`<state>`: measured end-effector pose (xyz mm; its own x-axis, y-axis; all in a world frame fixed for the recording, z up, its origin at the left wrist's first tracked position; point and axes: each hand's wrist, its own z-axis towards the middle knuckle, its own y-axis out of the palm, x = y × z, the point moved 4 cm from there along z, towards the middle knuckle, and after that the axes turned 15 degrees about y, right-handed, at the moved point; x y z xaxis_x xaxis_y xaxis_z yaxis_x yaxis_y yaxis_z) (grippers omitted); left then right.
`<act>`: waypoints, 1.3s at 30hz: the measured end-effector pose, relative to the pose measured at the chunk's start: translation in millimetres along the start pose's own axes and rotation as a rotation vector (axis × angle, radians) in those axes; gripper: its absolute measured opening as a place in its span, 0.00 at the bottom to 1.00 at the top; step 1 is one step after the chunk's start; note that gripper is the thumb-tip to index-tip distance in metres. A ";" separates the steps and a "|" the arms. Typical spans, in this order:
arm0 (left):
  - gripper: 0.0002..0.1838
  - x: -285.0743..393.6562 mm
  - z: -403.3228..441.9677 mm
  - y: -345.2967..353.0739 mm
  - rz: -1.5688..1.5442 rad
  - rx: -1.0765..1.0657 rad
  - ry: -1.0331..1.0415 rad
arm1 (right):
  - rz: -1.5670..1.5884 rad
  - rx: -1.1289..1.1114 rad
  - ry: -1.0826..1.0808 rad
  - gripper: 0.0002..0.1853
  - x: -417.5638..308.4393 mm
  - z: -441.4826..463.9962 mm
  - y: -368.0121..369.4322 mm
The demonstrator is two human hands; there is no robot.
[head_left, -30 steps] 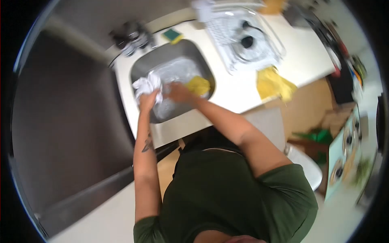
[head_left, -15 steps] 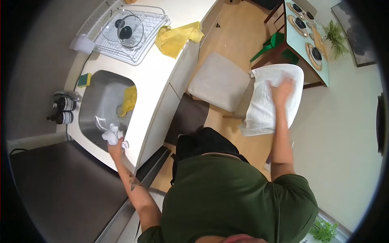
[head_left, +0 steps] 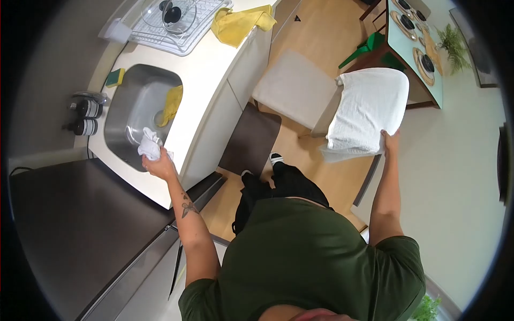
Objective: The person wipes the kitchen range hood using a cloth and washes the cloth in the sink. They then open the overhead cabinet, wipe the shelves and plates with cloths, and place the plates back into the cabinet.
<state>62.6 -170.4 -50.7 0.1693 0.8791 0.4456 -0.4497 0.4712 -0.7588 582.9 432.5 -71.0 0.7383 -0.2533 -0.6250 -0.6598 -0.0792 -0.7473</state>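
Observation:
A bunched white cloth (head_left: 150,145) is gripped in my left hand (head_left: 160,165), over the near end of the metal sink (head_left: 128,101). Inside the sink, against its right wall, lies a wet yellow cloth (head_left: 171,105). My right hand (head_left: 391,141) is closed on the near right edge of a white towel (head_left: 364,109), which is draped over the back of a chair (head_left: 294,85). Its thumb rests on top of the fabric, and the other fingers are partly hidden.
A drying rack (head_left: 184,45) with glass lids, a second yellow cloth (head_left: 235,27) and a sponge (head_left: 115,77) are on the counter (head_left: 206,72). Two dark bottles (head_left: 88,108) stand by the sink. A set table (head_left: 412,48) and a green stool (head_left: 369,45) are at the upper right.
The view has swung from the sink toward the chair. My right hand has left the sink, passed over the towel and taken hold of its edge. My left hand still holds the white cloth.

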 end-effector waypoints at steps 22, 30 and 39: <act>0.36 -8.7 5.4 9.8 -0.148 -0.008 0.185 | -0.261 -0.108 0.214 0.47 167.9 -281.2 -58.9; 0.43 21.9 36.0 46.4 -0.439 -0.095 -0.089 | -0.254 -0.053 0.138 0.48 142.7 -256.6 -27.0; 0.25 302.8 96.2 79.5 -1.206 -0.450 0.252 | 0.241 -0.215 -0.301 0.39 -212.9 -156.0 33.3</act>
<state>-6.2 126.4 69.6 0.4376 -0.1429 0.8877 0.4203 0.9053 -0.0615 381.9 333.4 72.5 0.5463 0.0003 -0.8376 -0.8090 -0.2587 -0.5278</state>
